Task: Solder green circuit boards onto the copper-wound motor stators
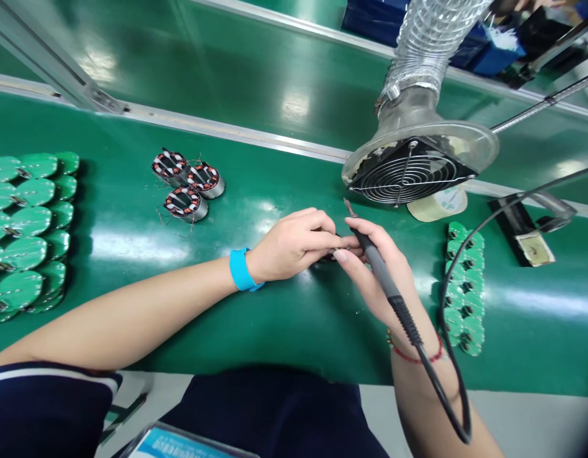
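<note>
My left hand (296, 245), below a blue wristband (243, 270), is closed with its fingers pinched over a small dark part (328, 257) low on the bench. The fingers hide most of that part, so its kind does not show. My right hand (393, 280) holds a soldering iron (379, 270), its tip pointing up and away past the index finger. The thumb and fingertips of that hand meet the left fingers at the same dark part. From the iron's handle a black cable (441, 394) loops over the right wrist.
Three wire-wound motor stators (183, 202) stand at the back left. Stacked green circuit boards (29, 219) lie far left, and a green board panel (465, 289) lies right. A fume extractor fan (408, 172) hangs beyond my right hand, near a tape roll (439, 202) and iron stand (527, 235).
</note>
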`<state>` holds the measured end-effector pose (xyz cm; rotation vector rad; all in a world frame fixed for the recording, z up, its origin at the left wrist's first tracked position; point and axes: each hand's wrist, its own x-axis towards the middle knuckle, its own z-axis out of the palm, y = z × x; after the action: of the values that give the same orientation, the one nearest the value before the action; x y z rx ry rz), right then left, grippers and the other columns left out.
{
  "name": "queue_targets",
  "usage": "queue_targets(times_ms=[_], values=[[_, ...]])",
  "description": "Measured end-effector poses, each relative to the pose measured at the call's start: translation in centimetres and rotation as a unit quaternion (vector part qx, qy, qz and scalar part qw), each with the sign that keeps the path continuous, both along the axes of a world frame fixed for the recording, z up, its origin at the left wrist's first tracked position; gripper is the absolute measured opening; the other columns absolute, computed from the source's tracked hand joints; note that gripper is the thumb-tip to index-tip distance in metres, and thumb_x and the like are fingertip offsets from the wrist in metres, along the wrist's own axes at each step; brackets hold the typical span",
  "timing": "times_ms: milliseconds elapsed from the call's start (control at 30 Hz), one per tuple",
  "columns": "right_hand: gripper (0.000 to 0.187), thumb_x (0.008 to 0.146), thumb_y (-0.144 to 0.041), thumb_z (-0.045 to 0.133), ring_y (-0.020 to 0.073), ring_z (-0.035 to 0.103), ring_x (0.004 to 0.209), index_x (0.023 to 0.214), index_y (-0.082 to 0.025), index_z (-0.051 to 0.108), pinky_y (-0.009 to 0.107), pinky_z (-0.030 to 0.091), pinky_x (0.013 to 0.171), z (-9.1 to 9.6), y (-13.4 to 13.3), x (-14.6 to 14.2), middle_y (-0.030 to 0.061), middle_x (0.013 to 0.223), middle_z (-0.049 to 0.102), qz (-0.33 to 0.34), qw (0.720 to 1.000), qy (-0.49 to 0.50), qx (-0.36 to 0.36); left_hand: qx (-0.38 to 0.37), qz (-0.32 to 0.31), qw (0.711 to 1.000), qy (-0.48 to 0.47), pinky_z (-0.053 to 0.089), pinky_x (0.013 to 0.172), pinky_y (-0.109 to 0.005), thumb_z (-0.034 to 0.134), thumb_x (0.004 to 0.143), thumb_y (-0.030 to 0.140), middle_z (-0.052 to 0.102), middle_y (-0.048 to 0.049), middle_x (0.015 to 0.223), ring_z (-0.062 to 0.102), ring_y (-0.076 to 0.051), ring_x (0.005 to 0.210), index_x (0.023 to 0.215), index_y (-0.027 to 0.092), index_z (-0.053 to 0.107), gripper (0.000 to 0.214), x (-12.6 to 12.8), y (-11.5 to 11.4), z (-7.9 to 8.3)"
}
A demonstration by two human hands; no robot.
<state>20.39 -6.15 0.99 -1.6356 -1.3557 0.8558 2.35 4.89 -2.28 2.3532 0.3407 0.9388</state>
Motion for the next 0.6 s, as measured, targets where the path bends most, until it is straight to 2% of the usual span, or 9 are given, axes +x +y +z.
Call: queue_targets(times_ms=[67,167,200,300,367,433,533,600], values=[[0.05,0.09,-0.049,0.079,0.02,0.077,0.086,0.132,-0.028,0.063,0.034,0.065,0.076,0.1,0.1,0.1,0.0028,0.101,0.08,0.0,0.999,0.031,-0.011,-0.012,0.016,0.999,0.04,0.053,0.096,-0.037,0.062,0.105,0.026,0.073,-0.0075,0.115,0.067,-0.021,0.104,0.127,0.024,0.072,0.024,0.0,-0.5,-0.1],[0.051,0.091,-0.047,0.079,0.0211,0.077,0.096,0.135,-0.028,0.06,0.037,0.065,0.085,0.2,-0.1,0.2,0.0036,0.108,0.079,0.009,0.997,0.069,-0.025,-0.089,0.043,0.986,0.136,0.053,0.103,-0.049,0.086,0.085,0.038,0.068,-0.0164,0.134,0.064,-0.032,0.119,0.138,0.017,0.058,0.063,0.4,-1.4,-0.4],[0.052,0.091,-0.046,0.079,0.0218,0.077,0.101,0.136,-0.029,0.059,0.039,0.065,0.089,0.2,-0.2,0.2,0.004,0.112,0.078,0.018,0.996,0.077,-0.031,-0.118,0.051,0.979,0.158,0.054,0.103,-0.052,0.087,0.083,0.039,0.067,-0.0174,0.135,0.064,-0.033,0.12,0.139,0.016,0.055,0.069,0.6,-1.7,-0.5],[0.053,0.096,-0.04,0.075,0.0242,0.074,0.115,0.143,-0.032,0.054,0.044,0.063,0.1,0.3,-0.5,0.4,0.0046,0.123,0.075,0.05,0.996,0.065,-0.018,-0.193,0.044,0.965,0.174,0.053,0.107,-0.052,0.078,0.089,0.028,0.066,-0.0158,0.137,0.064,-0.032,0.126,0.139,0.019,0.049,0.058,1.2,-2.2,-0.9],[0.056,0.097,-0.034,0.074,0.0256,0.072,0.121,0.148,-0.034,0.052,0.047,0.06,0.108,0.3,-0.8,0.9,0.0046,0.128,0.073,0.055,0.998,-0.006,0.013,-0.236,0.013,0.959,0.158,0.051,0.113,-0.051,0.076,0.089,0.023,0.063,-0.0166,0.146,0.062,-0.031,0.137,0.141,0.022,0.046,0.061,1.2,-2.1,-1.0],[0.058,0.097,-0.029,0.072,0.0273,0.07,0.121,0.151,-0.035,0.051,0.049,0.058,0.109,0.1,-1.1,1.5,0.0057,0.132,0.071,0.065,0.991,-0.108,0.046,-0.27,-0.024,0.952,0.144,0.049,0.118,-0.051,0.078,0.088,0.02,0.061,-0.0169,0.15,0.059,-0.031,0.145,0.143,0.024,0.042,0.066,1.0,-1.9,-0.9],[0.053,0.1,-0.025,0.066,0.0293,0.068,0.113,0.151,-0.035,0.054,0.049,0.061,0.097,-0.3,-1.8,2.2,0.0076,0.127,0.071,0.09,0.966,-0.226,0.083,-0.297,-0.049,0.945,0.127,0.048,0.121,-0.05,0.077,0.088,0.016,0.065,-0.0165,0.147,0.059,-0.029,0.147,0.141,0.024,0.041,0.065,0.6,-1.7,-0.9],[0.051,0.102,-0.024,0.062,0.0291,0.067,0.108,0.151,-0.034,0.055,0.047,0.062,0.091,-0.7,-2.1,2.3,0.0076,0.12,0.071,0.091,0.956,-0.261,0.102,-0.308,-0.053,0.943,0.116,0.05,0.12,-0.049,0.077,0.087,0.013,0.065,-0.0167,0.147,0.062,-0.027,0.144,0.139,0.024,0.042,0.063,0.4,-1.6,-1.0]])
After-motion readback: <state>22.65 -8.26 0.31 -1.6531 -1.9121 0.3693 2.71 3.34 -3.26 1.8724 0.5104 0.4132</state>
